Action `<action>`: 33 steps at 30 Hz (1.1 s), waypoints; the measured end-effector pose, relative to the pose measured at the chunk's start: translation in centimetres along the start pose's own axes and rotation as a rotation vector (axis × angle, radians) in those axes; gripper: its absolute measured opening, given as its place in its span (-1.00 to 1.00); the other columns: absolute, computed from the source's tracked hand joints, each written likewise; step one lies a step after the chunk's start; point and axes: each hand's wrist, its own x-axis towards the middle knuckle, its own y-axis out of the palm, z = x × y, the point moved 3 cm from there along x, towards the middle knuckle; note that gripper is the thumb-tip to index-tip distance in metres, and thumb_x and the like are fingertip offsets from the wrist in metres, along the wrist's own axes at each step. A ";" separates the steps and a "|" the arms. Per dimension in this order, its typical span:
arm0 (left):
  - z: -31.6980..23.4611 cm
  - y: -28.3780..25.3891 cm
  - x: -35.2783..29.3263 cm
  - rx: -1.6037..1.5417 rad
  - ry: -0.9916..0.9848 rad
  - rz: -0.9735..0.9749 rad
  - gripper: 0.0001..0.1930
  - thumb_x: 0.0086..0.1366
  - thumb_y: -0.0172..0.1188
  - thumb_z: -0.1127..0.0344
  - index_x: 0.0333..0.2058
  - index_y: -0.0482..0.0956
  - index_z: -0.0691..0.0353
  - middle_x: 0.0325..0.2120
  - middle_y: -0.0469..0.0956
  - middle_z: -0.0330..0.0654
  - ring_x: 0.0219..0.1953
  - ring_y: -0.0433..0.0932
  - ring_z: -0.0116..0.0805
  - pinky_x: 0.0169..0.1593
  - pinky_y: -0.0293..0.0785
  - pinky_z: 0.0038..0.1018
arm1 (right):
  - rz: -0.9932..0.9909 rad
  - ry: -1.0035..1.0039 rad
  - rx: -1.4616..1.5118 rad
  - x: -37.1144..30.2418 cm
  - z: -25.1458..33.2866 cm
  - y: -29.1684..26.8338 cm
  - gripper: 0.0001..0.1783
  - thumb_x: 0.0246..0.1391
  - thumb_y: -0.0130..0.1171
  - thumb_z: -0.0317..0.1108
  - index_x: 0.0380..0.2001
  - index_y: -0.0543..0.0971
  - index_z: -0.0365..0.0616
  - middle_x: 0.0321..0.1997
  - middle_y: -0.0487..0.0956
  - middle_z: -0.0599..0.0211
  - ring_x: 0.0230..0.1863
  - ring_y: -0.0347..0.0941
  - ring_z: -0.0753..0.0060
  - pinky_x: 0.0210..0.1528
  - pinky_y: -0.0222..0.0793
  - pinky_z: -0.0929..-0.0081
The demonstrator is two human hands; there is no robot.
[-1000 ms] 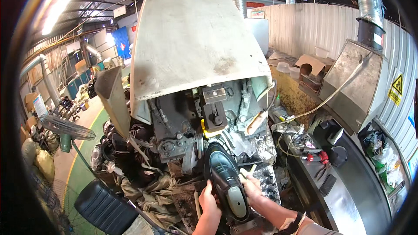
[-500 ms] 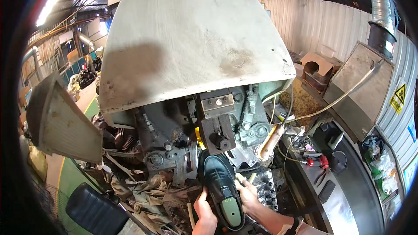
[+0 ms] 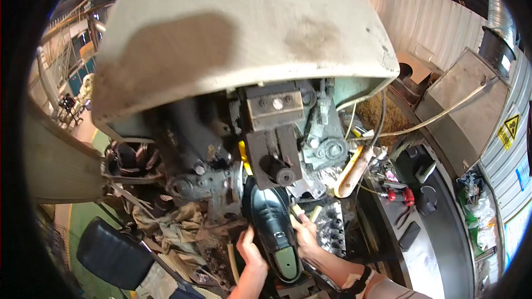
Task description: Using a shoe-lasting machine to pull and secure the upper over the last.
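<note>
A black leather shoe sits with its toe under the dark metal block of a machine and its heel toward me. In its opening shows a green shoe last with a small hole. My left hand grips the shoe's left side. From the right, my right hand is closed on the other side near the heel. Pale pieces show by the right fingertips; whether they are finger covers or separate bits I cannot tell. The shoe hides several fingertips.
A large pale hood overhangs the machine. To the right are a wooden-handled tool, a metal bench with red-handled pliers, and a black belt. Crumpled cloth and a black seat lie to the left.
My view has shifted closer to the machine. Both hands and the shoe have tipped slightly, the toe now further up under the metal block. The grip on the shoe stays.
</note>
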 end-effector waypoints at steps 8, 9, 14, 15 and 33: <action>0.4 0.6 0.6 0.087 0.052 0.051 -0.77 0.45 0.11 0.25 -0.41 0.55 0.19 -0.44 0.57 -0.30 -0.42 0.54 -0.47 -0.30 0.46 -0.51 | 0.010 -0.043 0.042 1.5 -0.6 -0.6 -0.49 0.24 0.22 -0.45 0.19 0.28 -0.15 -0.16 0.65 0.20 -0.27 0.61 0.42 -0.19 0.58 0.43; 0.5 0.7 0.6 0.080 0.061 0.070 -0.77 0.45 0.11 0.26 -0.40 0.55 0.20 -0.44 0.57 -0.30 -0.42 0.54 -0.46 -0.31 0.46 -0.52 | 0.053 -0.070 0.065 1.5 -0.4 -0.5 -0.48 0.24 0.22 -0.46 0.20 0.26 -0.16 -0.16 0.66 0.19 -0.26 0.62 0.42 -0.20 0.59 0.44; 0.9 0.3 0.9 0.053 0.040 0.065 -0.77 0.45 0.09 0.24 -0.37 0.55 0.23 -0.42 0.58 -0.25 -0.39 0.58 -0.41 -0.29 0.52 -0.44 | 0.020 -0.052 0.073 1.2 -0.3 -0.4 -0.44 0.23 0.22 -0.48 0.23 0.25 -0.19 -0.15 0.66 0.19 -0.25 0.63 0.43 -0.22 0.61 0.45; 1.1 0.2 1.0 0.036 0.012 0.057 -0.77 0.45 0.08 0.24 -0.35 0.55 0.24 -0.40 0.58 -0.24 -0.38 0.58 -0.40 -0.29 0.53 -0.42 | 0.024 -0.073 0.067 1.1 -0.2 -0.3 -0.45 0.23 0.23 -0.48 0.22 0.27 -0.20 -0.14 0.65 0.19 -0.25 0.63 0.43 -0.22 0.61 0.45; -4.9 -7.6 -0.2 0.653 0.581 -0.072 -0.75 0.43 0.14 0.31 -0.24 0.60 0.46 -0.37 0.64 -0.11 -0.34 0.60 -0.35 -0.18 0.57 -0.44 | -0.020 -0.055 -0.519 -0.6 8.4 -10.1 -0.33 0.37 0.04 -0.32 0.38 0.03 -0.29 -0.04 0.62 -0.12 -0.17 0.65 0.10 -0.12 0.64 0.23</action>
